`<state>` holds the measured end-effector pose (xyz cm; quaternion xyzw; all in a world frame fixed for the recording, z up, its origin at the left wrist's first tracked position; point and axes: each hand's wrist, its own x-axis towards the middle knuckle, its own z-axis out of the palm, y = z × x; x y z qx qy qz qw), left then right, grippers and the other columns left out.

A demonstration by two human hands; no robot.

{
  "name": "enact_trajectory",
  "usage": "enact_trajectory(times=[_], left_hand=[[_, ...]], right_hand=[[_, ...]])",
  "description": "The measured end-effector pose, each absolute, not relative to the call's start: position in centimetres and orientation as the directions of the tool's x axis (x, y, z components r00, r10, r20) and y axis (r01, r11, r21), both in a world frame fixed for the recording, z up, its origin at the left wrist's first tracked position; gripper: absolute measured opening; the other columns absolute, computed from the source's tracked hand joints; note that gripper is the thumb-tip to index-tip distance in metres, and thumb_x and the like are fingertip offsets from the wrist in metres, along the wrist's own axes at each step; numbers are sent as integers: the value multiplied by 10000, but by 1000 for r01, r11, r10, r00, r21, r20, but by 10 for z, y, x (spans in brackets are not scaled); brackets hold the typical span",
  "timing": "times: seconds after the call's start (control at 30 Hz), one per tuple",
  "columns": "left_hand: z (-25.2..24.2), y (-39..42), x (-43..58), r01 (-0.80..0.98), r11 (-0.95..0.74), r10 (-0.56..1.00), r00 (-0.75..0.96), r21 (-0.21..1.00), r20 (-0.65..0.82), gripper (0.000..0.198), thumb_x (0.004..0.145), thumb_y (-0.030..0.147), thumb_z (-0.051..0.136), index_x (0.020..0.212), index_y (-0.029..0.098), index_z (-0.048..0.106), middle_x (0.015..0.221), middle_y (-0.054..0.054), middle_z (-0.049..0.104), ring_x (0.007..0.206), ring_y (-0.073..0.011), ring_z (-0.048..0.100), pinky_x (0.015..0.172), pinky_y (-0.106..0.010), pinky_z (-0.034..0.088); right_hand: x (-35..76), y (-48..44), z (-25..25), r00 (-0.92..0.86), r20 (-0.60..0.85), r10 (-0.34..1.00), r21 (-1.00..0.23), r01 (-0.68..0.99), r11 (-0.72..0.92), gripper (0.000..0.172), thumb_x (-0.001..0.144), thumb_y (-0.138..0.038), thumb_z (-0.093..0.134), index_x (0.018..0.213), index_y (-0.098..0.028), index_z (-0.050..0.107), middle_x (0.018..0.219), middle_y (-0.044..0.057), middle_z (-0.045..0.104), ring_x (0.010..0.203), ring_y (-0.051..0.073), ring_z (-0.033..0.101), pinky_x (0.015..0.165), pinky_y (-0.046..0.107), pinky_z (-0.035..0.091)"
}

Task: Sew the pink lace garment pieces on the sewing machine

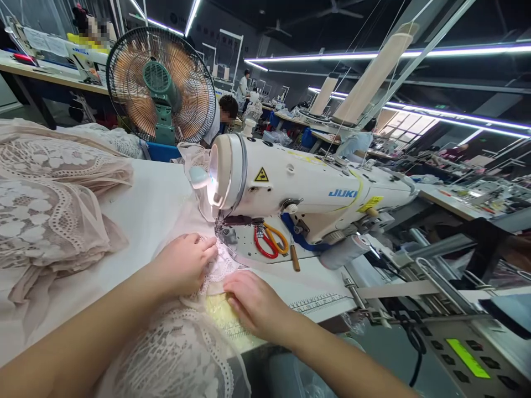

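left hand (185, 264) lies flat, fingers spread on the lace fabric (215, 271) at the juki sewing machine (307, 188) needle; right hand (253, 301), at its 4 o'clock, presses flat on the fabric's edge on the bench (141, 210).

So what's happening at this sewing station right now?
A person sits at a white industrial sewing machine, both bare hands flat on a pale pink lace fabric piece spread across the white table. The left hand presses the lace just beside the needle area, while the right hand holds down the edge nearer the table front. Red-handled and orange-handled scissors lie on the machine bed. More pink lace is heaped at the left, and a green standing fan stands behind.
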<state>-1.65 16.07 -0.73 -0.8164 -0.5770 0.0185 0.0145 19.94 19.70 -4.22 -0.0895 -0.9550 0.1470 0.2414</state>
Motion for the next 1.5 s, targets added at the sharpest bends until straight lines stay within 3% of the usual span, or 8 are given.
enact_trajectory(times=[0.13, 0.33, 0.57, 0.87, 1.0, 1.13, 1.3, 1.5], left_hand=[[-11, 161, -20, 936, -350, 936, 350, -33, 17, 505, 718, 139, 537, 1220, 152, 590, 1381, -80, 522, 1022, -289, 558, 863, -414, 460], [-19, 167, -27, 940, -342, 939, 341, -3, 42, 521, 756, 137, 542, 1277, 139, 556, 1392, -101, 509, 1140, -313, 530, 923, -424, 457], [-21, 171, -34, 899, -435, 898, 426, 61, 112, 445, 701, 53, 554, 1115, 191, 641, 1328, -96, 564, 1186, -292, 524, 977, -439, 424], [-6, 161, -18, 843, -487, 873, 459, 229, 166, 214, 737, 73, 484, 715, 199, 656, 875, -29, 683, 822, -177, 617, 930, -366, 423], [-8, 163, -23, 857, -467, 882, 432, 220, 189, 135, 782, 163, 522, 739, 192, 647, 885, -37, 664, 819, -184, 603, 880, -357, 435], [-12, 168, -28, 858, -483, 873, 459, 172, 164, 206, 797, 76, 469, 797, 191, 639, 919, -36, 654, 873, -188, 596, 894, -362, 413], [-11, 167, -27, 878, -462, 887, 453, 124, 91, 365, 766, 14, 466, 1000, 215, 659, 1017, -48, 650, 907, -212, 586, 904, -413, 404], [-11, 165, -26, 876, -476, 879, 469, 78, 88, 420, 756, 25, 511, 1028, 281, 703, 1084, -70, 634, 952, -253, 588, 943, -481, 401]], right_hand=[[198, 185, -35, -894, 347, 284, -467, 97, 879, 262, 856, -146, 431, 1105, -151, 515, 1176, 153, 617, 1112, 237, 560, 972, 409, 469], [193, 182, -35, -888, 315, 334, -495, 146, 856, 330, 853, -174, 441, 1173, -137, 515, 1283, 170, 573, 1215, 263, 520, 1036, 443, 427], [185, 183, -40, -858, 335, 390, -533, 168, 829, 341, 852, -208, 469, 1172, -110, 537, 1277, 185, 577, 1221, 278, 516, 1035, 455, 421], [170, 190, -26, -865, 301, 401, -579, 168, 798, 221, 820, -178, 457, 1002, -124, 570, 1047, 152, 636, 1011, 246, 572, 915, 404, 477], [165, 195, -23, -871, 279, 405, -581, 183, 793, 154, 814, -176, 450, 900, -149, 574, 975, 126, 635, 920, 230, 574, 850, 388, 485], [175, 201, -21, -881, 273, 386, -586, 165, 793, 188, 852, -202, 465, 987, -160, 590, 1097, 119, 649, 1033, 217, 586, 909, 354, 463], [188, 215, -11, -870, 166, 464, -414, 366, 833, 228, 918, -200, 416, 1012, -154, 618, 967, 98, 685, 895, 202, 611, 758, 303, 439], [184, 225, -2, -864, -101, 494, -132, 504, 854, 179, 939, -258, 410, 962, -215, 582, 752, 12, 621, 640, 143, 517, 519, 252, 226]])
